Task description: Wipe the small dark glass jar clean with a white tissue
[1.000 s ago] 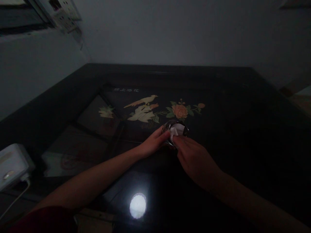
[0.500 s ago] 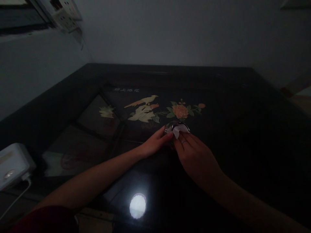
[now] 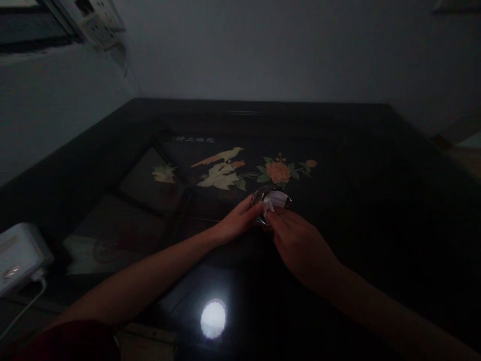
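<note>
Seemingly midway through working on a shiny round vessel (image 3: 260, 195) with a white tissue (image 3: 280, 199), judging by the position of both hands at its mouth. Gripping the vessel in the left hand (image 3: 238, 222), with thumb laid over the near left of the rim and fingers hidden behind the outside, apparently clamped on the wall. Pinching the tissue in the right hand (image 3: 302, 245), with fingers close together at the near rim; showing one bunched fold beside the left thumb and a flatter part spread across the opening. Cannot tell the depth of those fingertips inside, given the dim light.

Have the vessel over the middle of the dark glossy table (image 3: 376, 150), just on the near side of the inlaid flower (image 3: 278, 172); cannot make out any contact with the tabletop. Can count as done: vessel in hand, tissue at its mouth and partly inside. Would count as not yet done: taking the tissue out, freeing the vessel from either hand. Cannot judge the share of the surface already covered, for lack of any readable mark on it. See no sign of a finish. Would leave aside the white box (image 3: 22, 253) with its cable (image 3: 18, 317), well apart at far left
</note>
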`<state>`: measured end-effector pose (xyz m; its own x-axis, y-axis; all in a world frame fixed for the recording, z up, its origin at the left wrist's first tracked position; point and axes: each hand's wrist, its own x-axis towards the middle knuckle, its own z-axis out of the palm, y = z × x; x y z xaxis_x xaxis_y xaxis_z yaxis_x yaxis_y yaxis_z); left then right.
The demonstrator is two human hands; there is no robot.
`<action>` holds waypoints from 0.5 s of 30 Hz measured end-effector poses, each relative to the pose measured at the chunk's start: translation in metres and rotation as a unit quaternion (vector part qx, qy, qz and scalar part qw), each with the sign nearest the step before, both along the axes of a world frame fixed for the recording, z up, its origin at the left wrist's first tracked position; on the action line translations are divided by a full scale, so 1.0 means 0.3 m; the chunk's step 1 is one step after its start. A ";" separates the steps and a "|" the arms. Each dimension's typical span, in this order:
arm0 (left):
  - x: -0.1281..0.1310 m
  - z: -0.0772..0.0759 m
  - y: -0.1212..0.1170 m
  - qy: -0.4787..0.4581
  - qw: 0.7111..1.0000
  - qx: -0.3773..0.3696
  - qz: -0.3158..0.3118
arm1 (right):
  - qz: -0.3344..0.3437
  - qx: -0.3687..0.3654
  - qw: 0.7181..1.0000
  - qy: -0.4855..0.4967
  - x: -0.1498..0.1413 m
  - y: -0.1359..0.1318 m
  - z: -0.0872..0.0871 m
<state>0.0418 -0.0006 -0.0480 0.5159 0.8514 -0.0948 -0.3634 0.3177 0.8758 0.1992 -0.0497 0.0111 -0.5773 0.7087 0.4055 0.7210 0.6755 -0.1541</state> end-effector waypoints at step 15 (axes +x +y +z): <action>-0.001 -0.007 0.002 0.039 0.997 0.060 0.016 | -0.033 0.116 0.982 -0.145 0.001 -0.007 -0.007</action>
